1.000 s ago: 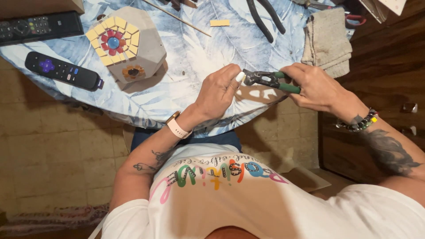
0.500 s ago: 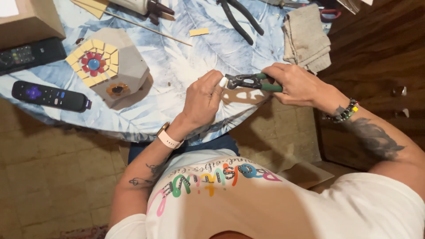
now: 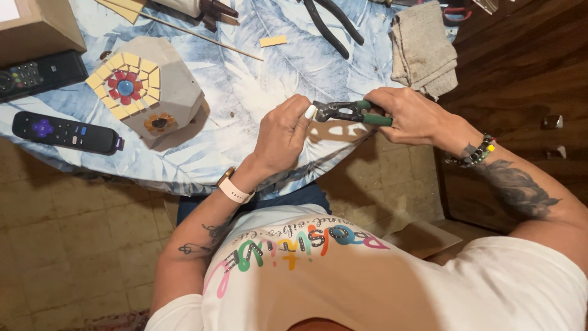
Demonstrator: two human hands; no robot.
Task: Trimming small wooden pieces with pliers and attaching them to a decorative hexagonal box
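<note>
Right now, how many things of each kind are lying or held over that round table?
Remote controls: 2, the black remote and the bigger remote.
Pliers: 2, the green-handled nippers in the right hand, and the black pliers.
Mosaic birdhouse: 1.
Cloth: 1.
Thin stick: 1.
Small white piece in the left hand: 1.
Total: 8.

Green-handled nippers (image 3: 352, 113) are held level above the leaf-print table's (image 3: 245, 92) near edge, dark jaws closed on a small pale tile piece (image 3: 310, 113).
</note>
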